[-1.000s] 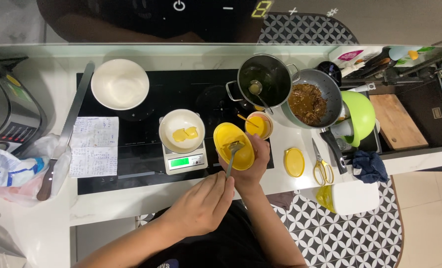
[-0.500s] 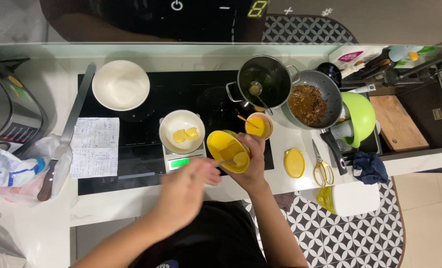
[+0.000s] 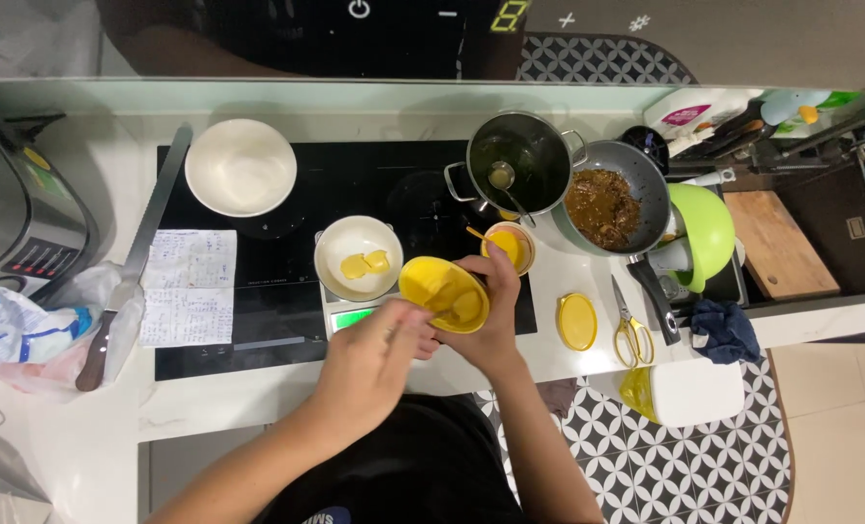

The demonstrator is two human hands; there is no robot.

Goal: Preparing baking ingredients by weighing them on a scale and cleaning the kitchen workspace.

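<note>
My right hand (image 3: 486, 325) grasps the tilted yellow bowl (image 3: 444, 293) above the desk's (image 3: 258, 398) near edge; my left hand (image 3: 374, 359) reaches in, its grip unclear. Beyond, a white bowl (image 3: 358, 257) holds yellow pieces; farther right, a pan (image 3: 615, 199) holds brown food.

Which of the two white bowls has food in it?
The smaller white bowl on the kitchen scale, holding yellow pieces; the larger white bowl behind looks empty.

Yellow bowl (image 3: 444, 293), white bowl (image 3: 357, 257) with yellow pieces, yellow lid (image 3: 577, 321), green bowl (image 3: 708, 233), black-and-white patterned floor (image 3: 704, 456).
</note>
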